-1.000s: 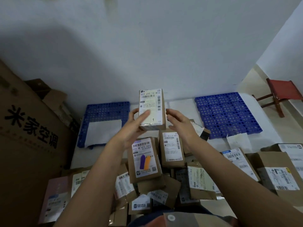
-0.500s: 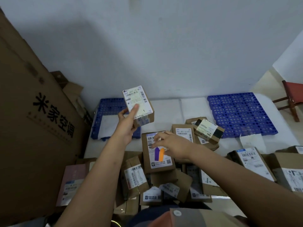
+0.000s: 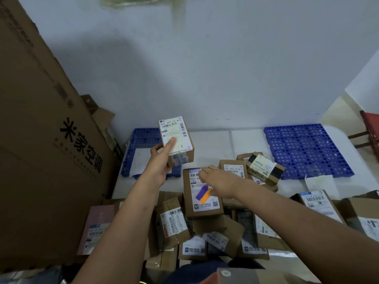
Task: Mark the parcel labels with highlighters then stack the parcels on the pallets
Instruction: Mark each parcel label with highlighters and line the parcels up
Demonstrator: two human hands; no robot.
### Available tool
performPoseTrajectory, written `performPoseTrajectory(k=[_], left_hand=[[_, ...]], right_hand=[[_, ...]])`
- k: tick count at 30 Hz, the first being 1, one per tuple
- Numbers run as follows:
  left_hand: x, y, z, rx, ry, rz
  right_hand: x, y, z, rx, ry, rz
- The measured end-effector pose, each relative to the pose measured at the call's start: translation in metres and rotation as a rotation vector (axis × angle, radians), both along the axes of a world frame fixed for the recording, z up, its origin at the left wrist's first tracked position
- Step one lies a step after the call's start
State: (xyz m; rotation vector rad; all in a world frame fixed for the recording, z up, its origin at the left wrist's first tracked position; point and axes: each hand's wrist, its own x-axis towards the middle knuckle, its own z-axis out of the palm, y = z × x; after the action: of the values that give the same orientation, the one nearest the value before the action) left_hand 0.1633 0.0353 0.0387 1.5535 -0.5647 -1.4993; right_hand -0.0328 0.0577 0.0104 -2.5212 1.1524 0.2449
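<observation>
My left hand grips a small brown parcel with a white label, held up in front of the left blue pallet. My right hand reaches down with fingers stretched left over a labelled parcel in the middle of the pile. A purple highlighter and an orange highlighter lie on that parcel's label, just under the hand's thumb side. I cannot tell if the hand touches them. A second blue pallet lies at the right.
A tall brown carton with black print stands close on the left. Several labelled parcels are heaped in front of me and to the right. A white sheet covers part of the left pallet. A red stool stands far right.
My right hand left the raised parcel and dropped onto the parcel with the highlighters. My left hand carried the raised parcel leftward, tilted, now holding it alone.
</observation>
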Motion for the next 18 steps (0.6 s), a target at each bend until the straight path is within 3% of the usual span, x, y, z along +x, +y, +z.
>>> performPoseTrajectory(k=[6, 14, 18], left_hand=[[-0.001, 0.001, 0.002, -0.010, -0.010, 0.024], [-0.021, 0.022, -0.030, -0.064, -0.050, 0.143], [-0.026, 0.017, -0.039, -0.069, 0.011, 0.211]], right_hand=[[0.000, 0.001, 0.004, 0.067, -0.037, -0.096], [-0.004, -0.005, -0.006, 0.163, -0.246, -0.341], [-0.007, -0.007, -0.008, 0.174, -0.302, -0.317]])
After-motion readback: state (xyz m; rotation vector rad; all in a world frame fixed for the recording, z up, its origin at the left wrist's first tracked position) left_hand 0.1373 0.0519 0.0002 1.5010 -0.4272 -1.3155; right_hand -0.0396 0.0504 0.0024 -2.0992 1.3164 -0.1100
